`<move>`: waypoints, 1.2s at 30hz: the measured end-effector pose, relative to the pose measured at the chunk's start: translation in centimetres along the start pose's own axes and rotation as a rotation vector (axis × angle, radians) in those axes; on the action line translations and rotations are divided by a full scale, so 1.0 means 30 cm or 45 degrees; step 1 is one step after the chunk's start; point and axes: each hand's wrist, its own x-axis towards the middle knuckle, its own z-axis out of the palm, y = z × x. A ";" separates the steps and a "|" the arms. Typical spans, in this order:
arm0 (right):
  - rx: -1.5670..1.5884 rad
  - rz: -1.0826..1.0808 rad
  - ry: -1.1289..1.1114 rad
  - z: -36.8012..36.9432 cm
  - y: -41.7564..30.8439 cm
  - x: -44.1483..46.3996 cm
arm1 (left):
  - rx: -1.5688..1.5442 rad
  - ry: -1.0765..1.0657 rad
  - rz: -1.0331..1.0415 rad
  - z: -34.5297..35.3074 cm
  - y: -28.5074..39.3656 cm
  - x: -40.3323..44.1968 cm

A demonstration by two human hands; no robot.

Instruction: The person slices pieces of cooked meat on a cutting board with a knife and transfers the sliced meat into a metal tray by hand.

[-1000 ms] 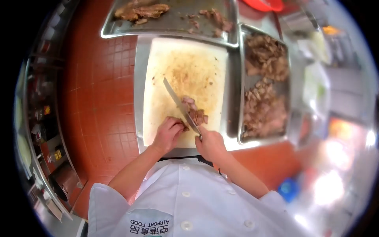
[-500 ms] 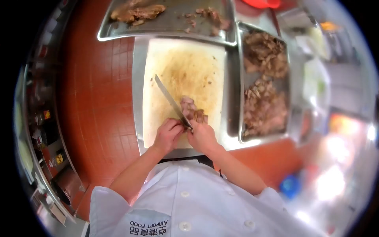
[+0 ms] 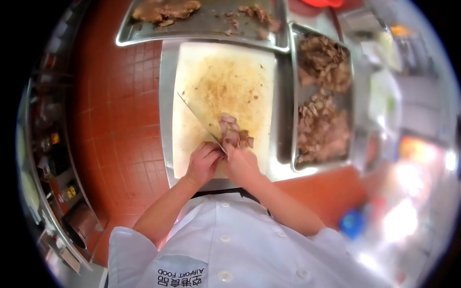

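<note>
My right hand (image 3: 241, 166) is closed round the handle of a knife (image 3: 198, 114) at the near part of a white cutting board (image 3: 192, 62). The long, thin blade points away to the far left, seen almost edge-on. Close beside the blade, my left hand (image 3: 203, 162) has its fingers curled and bunched; whatever lies under them is hidden. Several cut pieces of pinkish-brown meat (image 3: 231, 132) lie on the board just beyond my right hand, to the right of the blade. Brown stains and small scraps mark the board's middle.
A metal tray (image 3: 201, 32) with larger browned meat and scraps stands past the board's far edge. Along the right is a deeper metal tray (image 3: 294, 96) heaped with sliced meat (image 3: 322, 129). Shelving (image 3: 57, 158) lines the left beyond the red tiled floor (image 3: 122, 120).
The knife has turned from showing its broad side to nearly edge-on, and its tip has swung a little left. My right hand has shifted slightly left; my left hand has barely moved.
</note>
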 end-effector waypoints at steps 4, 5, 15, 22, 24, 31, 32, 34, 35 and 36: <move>0.066 -0.033 0.112 -0.035 0.029 0.009 | -0.023 -0.006 0.002 -0.028 0.027 0.005; 0.094 0.047 0.020 -0.073 0.028 -0.036 | -0.013 -0.003 -0.014 -0.034 0.030 0.004; 0.056 0.197 -0.229 -0.167 0.000 -0.293 | -0.027 -0.019 -0.019 -0.028 0.007 -0.007; -0.027 0.146 -0.139 -0.003 -0.005 -0.061 | 0.008 -0.020 0.000 -0.025 -0.010 -0.014; 0.029 0.045 0.004 0.000 -0.008 -0.010 | 0.014 -0.031 -0.053 -0.026 -0.001 -0.034; 0.086 0.120 -0.142 -0.144 -0.014 -0.192 | 0.017 0.042 -0.048 -0.013 -0.015 -0.029; 0.083 0.132 -0.167 -0.151 -0.017 -0.227 | 0.012 0.037 -0.043 -0.015 -0.010 -0.025; 0.049 0.141 -0.205 -0.145 -0.017 -0.233 | 0.009 0.031 -0.041 -0.025 0.000 -0.015; 0.019 0.144 -0.214 -0.129 -0.015 -0.223 | 0.011 0.027 -0.050 -0.026 -0.006 -0.015; -0.009 0.155 -0.222 -0.106 -0.013 -0.219 | 0.008 0.015 -0.057 -0.024 -0.008 -0.018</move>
